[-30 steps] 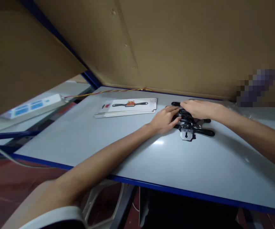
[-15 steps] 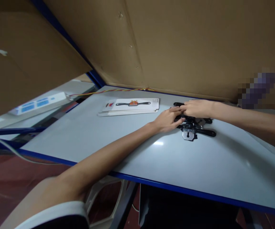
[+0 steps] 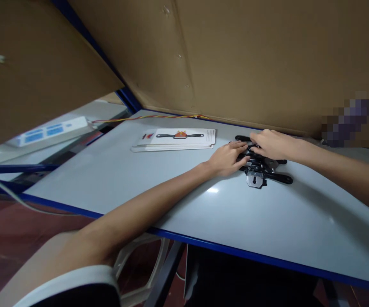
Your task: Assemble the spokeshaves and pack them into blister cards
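Several black spokeshaves lie bunched together on the grey tabletop. The nearest spokeshave (image 3: 280, 178) has a silver blade plate facing me and a handle pointing right. My left hand (image 3: 227, 158) lies across the left ends of the bunch, fingers stretched out and thumb apart. Over the rear of the pile, my right hand (image 3: 270, 144) has its fingers bent down around a spokeshave, partly hiding it. One black handle (image 3: 242, 138) sticks out left of the right hand's fingers. Both hands are close together without overlapping.
Left of the hands sits a stack of printed cards (image 3: 181, 135) picturing a spokeshave. A brown cardboard wall (image 3: 251, 64) stands behind the table (image 3: 197, 213), with a red-yellow wire (image 3: 161, 116) along its foot. A white power strip (image 3: 53, 130) is at far left.
My right hand has shifted slightly right, away from my left hand's fingertips, showing more of the spokeshaves between them. My left hand has stayed about where it was.
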{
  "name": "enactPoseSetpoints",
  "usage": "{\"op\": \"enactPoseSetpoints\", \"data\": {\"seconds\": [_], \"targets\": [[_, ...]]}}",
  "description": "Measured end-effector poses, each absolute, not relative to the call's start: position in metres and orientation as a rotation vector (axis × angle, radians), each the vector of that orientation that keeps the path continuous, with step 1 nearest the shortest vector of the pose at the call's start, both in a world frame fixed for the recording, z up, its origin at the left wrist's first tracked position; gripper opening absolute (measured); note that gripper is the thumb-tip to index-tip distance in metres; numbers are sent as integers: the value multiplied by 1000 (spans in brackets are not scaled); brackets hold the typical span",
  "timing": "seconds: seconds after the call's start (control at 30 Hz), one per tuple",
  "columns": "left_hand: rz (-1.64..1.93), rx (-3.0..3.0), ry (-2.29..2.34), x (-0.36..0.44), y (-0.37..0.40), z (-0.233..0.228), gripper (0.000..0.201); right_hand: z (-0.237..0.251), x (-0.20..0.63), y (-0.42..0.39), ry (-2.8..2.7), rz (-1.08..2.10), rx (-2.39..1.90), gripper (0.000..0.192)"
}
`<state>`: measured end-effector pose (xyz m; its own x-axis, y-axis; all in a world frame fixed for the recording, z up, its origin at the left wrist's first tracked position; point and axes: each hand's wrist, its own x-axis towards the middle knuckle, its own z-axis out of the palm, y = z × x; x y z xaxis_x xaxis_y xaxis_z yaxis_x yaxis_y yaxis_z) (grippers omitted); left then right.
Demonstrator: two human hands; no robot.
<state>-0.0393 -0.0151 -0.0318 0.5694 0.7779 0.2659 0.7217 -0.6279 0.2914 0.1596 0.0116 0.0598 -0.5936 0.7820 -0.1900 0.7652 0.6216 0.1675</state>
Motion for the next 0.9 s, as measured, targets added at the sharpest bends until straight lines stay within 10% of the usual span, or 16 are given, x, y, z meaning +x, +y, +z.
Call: {"op": "enactPoseSetpoints", "data": {"seconds": [0.9], "targets": [[569, 2676, 1266, -41, -14, -35, 63, 47, 169, 13, 2782, 20, 1189, 17]]}}
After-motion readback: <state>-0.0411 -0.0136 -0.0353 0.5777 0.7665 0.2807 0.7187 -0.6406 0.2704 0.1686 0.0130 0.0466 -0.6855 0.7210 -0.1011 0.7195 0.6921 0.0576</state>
